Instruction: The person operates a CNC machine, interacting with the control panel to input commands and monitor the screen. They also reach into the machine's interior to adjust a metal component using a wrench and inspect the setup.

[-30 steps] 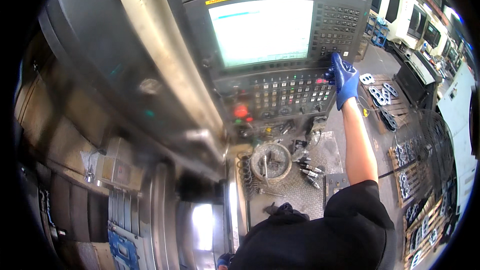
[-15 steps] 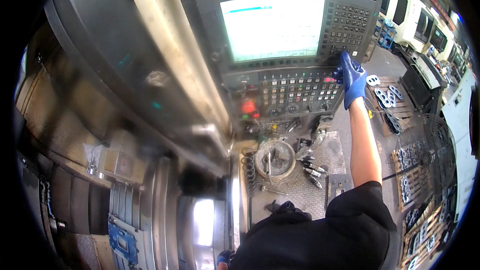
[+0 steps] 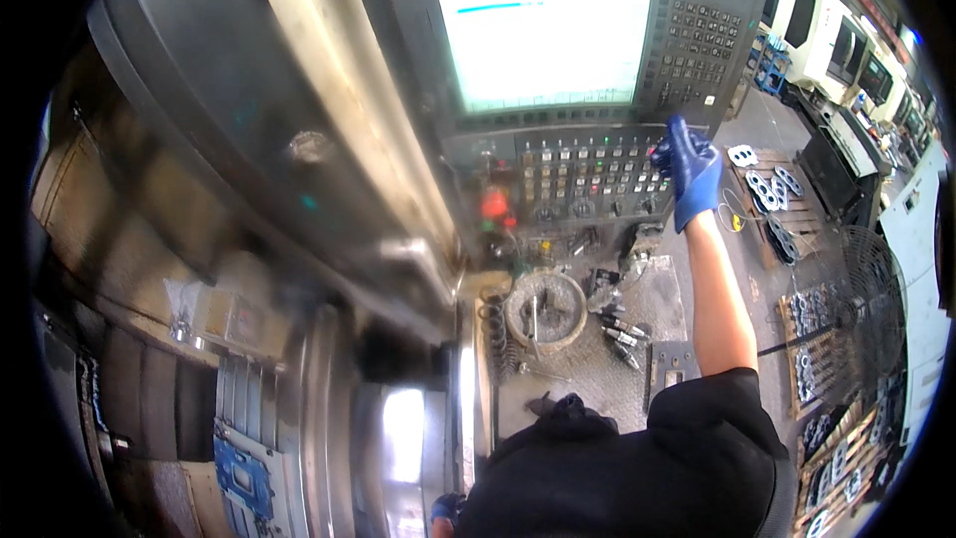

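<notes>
My right hand (image 3: 691, 171), in a blue glove, is at the right end of the button panel (image 3: 578, 171), below the keypad (image 3: 701, 35). One digit points up; the other fingers are curled toward the buttons, and I see nothing held in them. Whether a fingertip presses a button is hidden by the glove. Above the buttons is a bright, lit screen (image 3: 548, 45) in the dark control console. At the lower edge, beside my dark clothing, only part of my gloved left hand (image 3: 447, 509) shows; its fingers cannot be made out.
Left of the console stands the machine door (image 3: 249, 130), beside an interior with a blue fixture plate (image 3: 242, 474). A red knob (image 3: 495, 203) sits at the panel's left. Below are a round dish (image 3: 546, 311), a coiled hose (image 3: 492, 339) and tool holders (image 3: 624, 339). Pallets (image 3: 777, 239) hold metal parts.
My right hand has moved down slightly, from the keypad's lower edge to the button panel. The lit lamps among the buttons differ. My left hand stays at the lower edge.
</notes>
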`<move>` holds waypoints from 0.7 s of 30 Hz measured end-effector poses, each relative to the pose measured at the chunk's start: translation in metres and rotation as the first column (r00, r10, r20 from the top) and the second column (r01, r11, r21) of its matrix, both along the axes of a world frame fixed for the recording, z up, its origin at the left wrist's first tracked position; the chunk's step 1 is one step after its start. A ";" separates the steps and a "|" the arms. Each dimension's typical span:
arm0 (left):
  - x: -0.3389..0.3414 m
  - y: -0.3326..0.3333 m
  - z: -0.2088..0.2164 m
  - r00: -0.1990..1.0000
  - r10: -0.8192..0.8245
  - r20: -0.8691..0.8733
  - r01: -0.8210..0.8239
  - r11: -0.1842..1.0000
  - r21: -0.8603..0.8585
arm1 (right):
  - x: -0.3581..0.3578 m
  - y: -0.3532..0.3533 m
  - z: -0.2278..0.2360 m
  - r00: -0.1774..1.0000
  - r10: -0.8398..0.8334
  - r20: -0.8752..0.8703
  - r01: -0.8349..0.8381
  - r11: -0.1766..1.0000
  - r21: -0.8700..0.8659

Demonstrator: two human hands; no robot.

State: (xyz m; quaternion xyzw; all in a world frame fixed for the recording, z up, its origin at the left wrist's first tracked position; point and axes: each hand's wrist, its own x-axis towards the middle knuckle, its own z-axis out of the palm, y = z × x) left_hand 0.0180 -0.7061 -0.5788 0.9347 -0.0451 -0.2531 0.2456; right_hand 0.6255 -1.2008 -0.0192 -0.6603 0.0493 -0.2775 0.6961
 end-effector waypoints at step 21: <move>-0.028 -0.055 0.036 -0.138 0.490 -0.860 -0.883 -0.454 -0.117 | 0.021 0.137 -0.219 0.596 0.803 0.023 -0.262 0.168 0.950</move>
